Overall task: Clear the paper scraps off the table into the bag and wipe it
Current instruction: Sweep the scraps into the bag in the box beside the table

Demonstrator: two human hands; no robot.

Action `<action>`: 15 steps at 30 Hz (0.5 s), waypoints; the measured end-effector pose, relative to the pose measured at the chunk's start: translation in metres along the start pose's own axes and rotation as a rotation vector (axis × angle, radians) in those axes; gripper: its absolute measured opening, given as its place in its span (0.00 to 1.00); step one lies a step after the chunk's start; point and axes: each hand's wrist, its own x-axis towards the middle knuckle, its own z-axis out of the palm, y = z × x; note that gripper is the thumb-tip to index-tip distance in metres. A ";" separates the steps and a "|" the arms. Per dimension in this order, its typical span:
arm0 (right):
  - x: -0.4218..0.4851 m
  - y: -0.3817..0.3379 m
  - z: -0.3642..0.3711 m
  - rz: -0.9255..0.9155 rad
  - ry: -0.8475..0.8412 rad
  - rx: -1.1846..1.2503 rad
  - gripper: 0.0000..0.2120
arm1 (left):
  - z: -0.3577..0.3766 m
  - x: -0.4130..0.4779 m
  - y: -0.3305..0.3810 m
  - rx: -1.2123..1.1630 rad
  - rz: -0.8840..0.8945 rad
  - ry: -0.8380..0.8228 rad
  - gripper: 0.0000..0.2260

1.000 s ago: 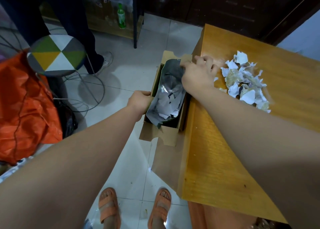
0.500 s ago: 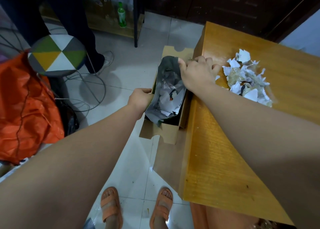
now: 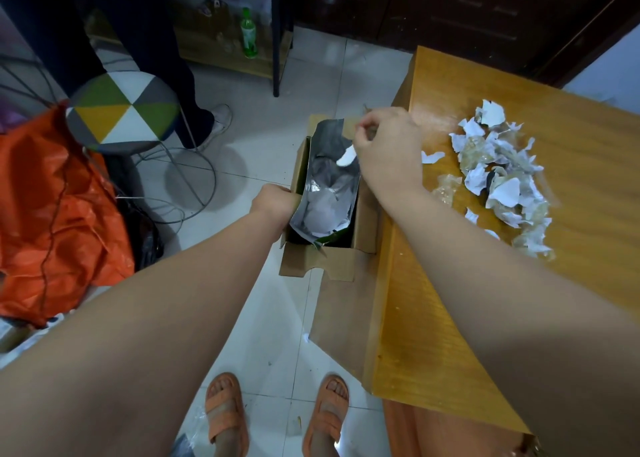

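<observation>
Head view: orange-brown wooden tabletop [image 3: 405, 335] fills the right side of the frame. A pile of torn white paper scraps and crumpled clear film [image 3: 502, 176] lies on it at upper right. One stray white scrap [image 3: 431, 157] sits just left of the pile.

A brown cardboard box [image 3: 325, 262] stands on the floor at centre frame, against the tabletop's left edge. Inside it is an open silver-lined bag [image 3: 329, 141] with white scraps [image 3: 322, 214] in it.

The left hand [image 3: 273, 203] is at the box's left wall, grip clamped on that wall where the bag's rim lies against it. The right hand [image 3: 388, 148] is over the bag mouth with fingers curled. A white paper piece [image 3: 346, 158] shows at its lower left edge. Cannot tell if that grip holds the piece or it is loose.

Left side of frame: an orange plastic sack [image 3: 52, 214] and a round stool with a triangle-patterned seat [image 3: 121, 110]. Top centre: a green bottle [image 3: 248, 34] on a low shelf. Upper left: another person's dark trouser legs [image 3: 149, 41]. Bottom centre: orange sandals [image 3: 225, 411] on the white tile floor.
</observation>
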 end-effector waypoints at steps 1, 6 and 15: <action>-0.006 -0.003 0.003 0.029 -0.040 0.020 0.11 | -0.002 -0.004 0.001 0.021 -0.002 0.001 0.07; -0.032 -0.010 0.013 -0.019 -0.415 0.028 0.11 | -0.005 -0.003 -0.004 0.094 0.047 0.096 0.07; -0.043 0.003 -0.007 0.050 -0.118 0.096 0.13 | -0.007 -0.006 -0.007 0.080 0.006 0.121 0.04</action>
